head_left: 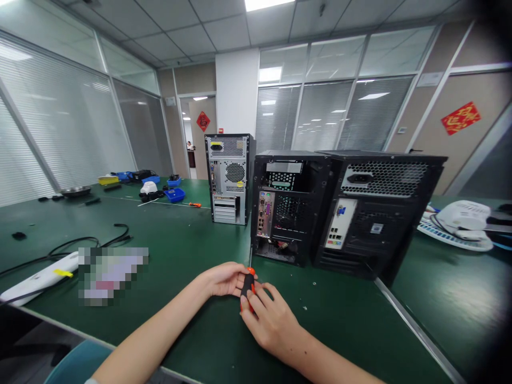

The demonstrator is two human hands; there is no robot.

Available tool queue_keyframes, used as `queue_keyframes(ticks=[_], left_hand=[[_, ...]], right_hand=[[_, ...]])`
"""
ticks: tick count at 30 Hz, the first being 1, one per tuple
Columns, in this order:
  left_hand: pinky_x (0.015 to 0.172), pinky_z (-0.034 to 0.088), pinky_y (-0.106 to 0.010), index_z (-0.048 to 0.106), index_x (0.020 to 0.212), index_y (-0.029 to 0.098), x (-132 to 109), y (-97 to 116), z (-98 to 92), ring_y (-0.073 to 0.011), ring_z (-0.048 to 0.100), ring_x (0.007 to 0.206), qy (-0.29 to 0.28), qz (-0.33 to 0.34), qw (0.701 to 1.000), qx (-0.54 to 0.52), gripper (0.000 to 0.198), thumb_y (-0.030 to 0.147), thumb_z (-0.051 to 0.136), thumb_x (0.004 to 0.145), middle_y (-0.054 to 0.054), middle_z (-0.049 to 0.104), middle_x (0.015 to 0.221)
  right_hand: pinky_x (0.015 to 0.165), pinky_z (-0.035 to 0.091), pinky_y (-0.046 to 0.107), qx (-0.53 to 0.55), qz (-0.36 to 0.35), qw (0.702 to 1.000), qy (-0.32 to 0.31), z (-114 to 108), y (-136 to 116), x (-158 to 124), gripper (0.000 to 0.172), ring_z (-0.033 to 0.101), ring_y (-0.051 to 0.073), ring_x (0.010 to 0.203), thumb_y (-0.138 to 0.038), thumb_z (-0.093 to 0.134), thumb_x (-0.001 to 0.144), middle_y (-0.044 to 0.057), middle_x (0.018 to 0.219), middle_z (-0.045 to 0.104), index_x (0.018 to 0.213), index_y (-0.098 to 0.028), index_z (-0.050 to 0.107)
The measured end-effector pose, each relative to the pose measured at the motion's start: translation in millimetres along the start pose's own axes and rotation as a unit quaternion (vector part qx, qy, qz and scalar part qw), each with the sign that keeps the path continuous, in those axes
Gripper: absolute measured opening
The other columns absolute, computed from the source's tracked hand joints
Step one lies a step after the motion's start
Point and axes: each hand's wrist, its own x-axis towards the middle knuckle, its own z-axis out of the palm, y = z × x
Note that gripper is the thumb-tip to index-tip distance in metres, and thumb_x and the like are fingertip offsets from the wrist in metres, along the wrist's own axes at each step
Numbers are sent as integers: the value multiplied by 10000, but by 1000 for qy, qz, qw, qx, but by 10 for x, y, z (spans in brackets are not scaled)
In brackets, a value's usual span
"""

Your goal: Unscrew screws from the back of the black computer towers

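Observation:
Both hands meet at a screwdriver (248,286) with a black and orange-red handle. My left hand (226,279) holds the front of the handle from the left, its thumb near the orange collar. My right hand (274,320) has its fingers closed round the back of the handle. The thin shaft points away from me, towards the lower left corner of a black computer case (288,213) standing with its back panel facing me. Whether the tip touches the case I cannot tell. The case's lower bay is open, with some wires inside.
A silver-backed computer case (228,176) stands behind on the left, and a larger black case (368,213) on the right. A white power strip (44,277) with black cables lies left. Farther back are blue trays (175,195) and an orange-handled tool (195,205). A white basket (456,234) sits right.

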Motion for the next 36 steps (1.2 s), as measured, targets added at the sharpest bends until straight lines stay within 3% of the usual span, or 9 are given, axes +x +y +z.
queue_keyframes(ticks=[12, 20, 28, 36], left_hand=[[676, 509, -265, 631, 995, 69, -57, 24, 43, -152, 651, 759, -30, 30, 999, 27, 316, 221, 604, 719, -113, 683, 945], [694, 506, -248, 641, 993, 78, -57, 7, 41, -149, 652, 776, -38, 50, 997, 32, 294, 244, 636, 751, -116, 677, 957], [691, 510, -247, 632, 945, 71, -44, -20, 89, -132, 648, 725, -11, 60, 998, 13, 320, 285, 697, 716, -80, 666, 841], [623, 501, -221, 639, 931, 94, -54, -20, 114, -99, 623, 637, 13, 70, 997, 23, 320, 316, 702, 710, -40, 648, 765]], right_hand=[[752, 477, 394, 9, 8, 1000, 24, -14, 42, 56, 80, 580, 187, 713, -113, 528, 799, 59, 685, 596, 766, -128, 599], [667, 435, 371, -8, 25, 999, 29, -34, 63, 26, 152, 560, 204, 696, -247, 596, 798, 53, 676, 578, 689, -155, 543], [527, 298, 294, -38, 63, 997, 8, -60, 91, 62, 271, 472, 152, 537, -383, 510, 855, 12, 588, 518, 676, -182, 479], [510, 298, 287, -27, 74, 997, -1, -49, 95, 39, 266, 502, 155, 547, -381, 492, 866, 32, 636, 577, 705, -170, 496]])
